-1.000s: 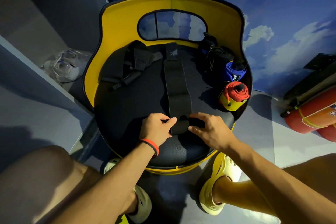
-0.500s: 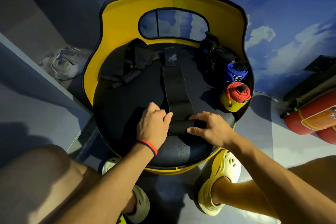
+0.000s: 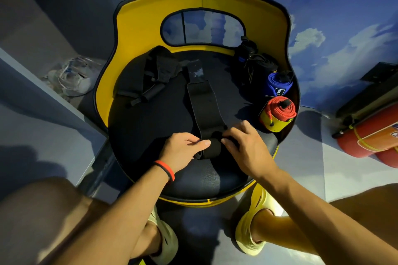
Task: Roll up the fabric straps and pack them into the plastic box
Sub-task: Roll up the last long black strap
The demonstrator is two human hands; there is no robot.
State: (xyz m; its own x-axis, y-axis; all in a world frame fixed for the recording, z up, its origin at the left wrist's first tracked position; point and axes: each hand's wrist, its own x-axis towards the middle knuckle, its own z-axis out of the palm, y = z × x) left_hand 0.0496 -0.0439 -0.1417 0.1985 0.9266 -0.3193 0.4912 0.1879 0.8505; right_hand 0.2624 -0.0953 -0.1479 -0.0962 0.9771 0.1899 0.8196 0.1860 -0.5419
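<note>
Pinching the two ends of a small tight roll (image 3: 212, 150), the left hand (image 3: 181, 150) and the right hand (image 3: 245, 148) met near the front edge of a round black padded chair seat (image 3: 150, 127). Each grip was clamped on the roll, fingers curled onto it. The roll was the near end of a long black fabric strap (image 3: 204, 101), whose flat remainder ran straight back toward the rear edge of the seat.

The roll seemed likely to go crooked if one hand advanced faster than the other, forming a cone that would not sit neatly in a box. Slackening either grip could let the fabric unwind. Black fabric on a black seat in dim light made the strap's edges hard to follow.

At the seat's right edge stood a red rolled strap with a yellow wrap (image 3: 279, 109) and, just behind it, a blue rolled strap (image 3: 279, 85). A heap of loose black straps (image 3: 150, 75) lay at the rear left. A curved yellow backrest with an oval opening (image 3: 140, 23) rose behind the seat. On a grey ledge to the left sat a clear plastic object (image 3: 71, 77), possibly the box but too blurred to be sure. A wall painted with blue sky and white clouds (image 3: 323, 38) stood to the right, and a red cylinder (image 3: 370, 135) lay low beside it.
</note>
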